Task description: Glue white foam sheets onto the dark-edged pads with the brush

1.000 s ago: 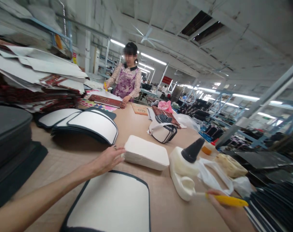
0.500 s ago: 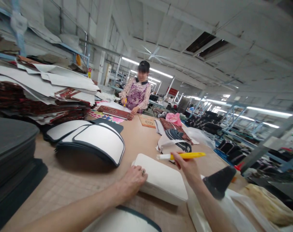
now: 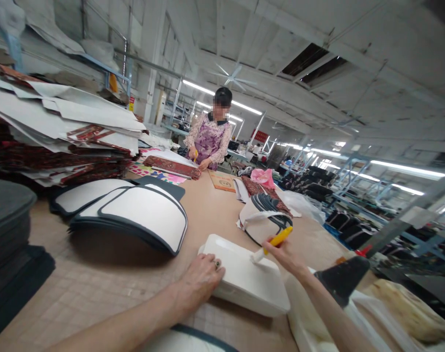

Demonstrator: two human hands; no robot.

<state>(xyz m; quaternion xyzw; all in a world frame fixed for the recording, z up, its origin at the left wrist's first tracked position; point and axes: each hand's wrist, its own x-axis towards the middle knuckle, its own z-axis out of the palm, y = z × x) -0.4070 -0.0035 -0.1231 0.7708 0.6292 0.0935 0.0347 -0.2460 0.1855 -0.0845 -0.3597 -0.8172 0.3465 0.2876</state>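
Note:
A white rectangular foam pad (image 3: 240,278) lies on the tan worktable (image 3: 108,274) in front of me. My left hand (image 3: 200,281), a ring on one finger, rests on the pad's near left edge. My right hand (image 3: 286,256) grips a yellow-handled brush (image 3: 272,243) whose white bristle tip touches the pad's top right part. Just right of my right forearm stands a white glue jug with a black cone spout (image 3: 340,281).
Stacks of white panels with dark edging (image 3: 134,215) lie to the left, with dark mats (image 3: 10,230) and piled sheets (image 3: 61,132) beyond. A bundle of curved pieces (image 3: 262,220) sits behind the pad. Another person (image 3: 211,139) works at the table's far end. Plastic bags (image 3: 402,308) lie at right.
My right hand has swung the brush from the jug over to the pad and lowered its tip onto the surface. My left hand stays on the pad's edge.

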